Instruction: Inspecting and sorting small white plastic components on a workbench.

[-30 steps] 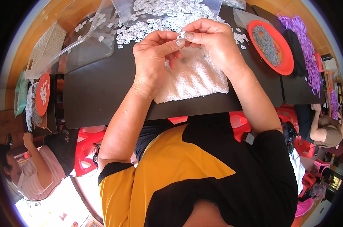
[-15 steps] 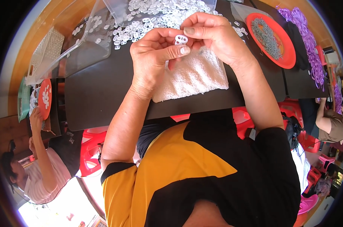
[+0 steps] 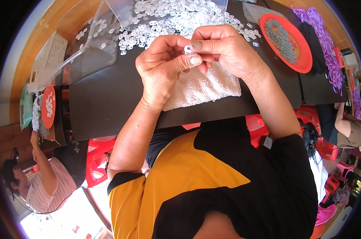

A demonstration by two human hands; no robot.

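Observation:
My left hand (image 3: 162, 65) pinches a small white plastic piece with holes (image 3: 188, 49) between thumb and fingertips. Against it, from the right, presses my right hand (image 3: 222, 47), its thumb covering part of the piece. Anything small inside the right hand's pinch is hidden. Both hands are raised over a folded white towel (image 3: 208, 87) lying on the dark table (image 3: 105, 103). Beyond them spreads a heap of similar white pieces (image 3: 148, 32).
A red plate of grey nail-like metal bits (image 3: 282, 42) stands at right, beside purple ribbon strands (image 3: 331, 67). Clear plastic bins (image 3: 89, 59) are at the upper left. Another person (image 3: 49, 175) sits at far left near a red plate of white pieces (image 3: 49, 107).
My hands have come slightly nearer to me. The white piece has turned, and my right thumb has moved over part of it. At far left, the other person's hand has shifted away from the red plate.

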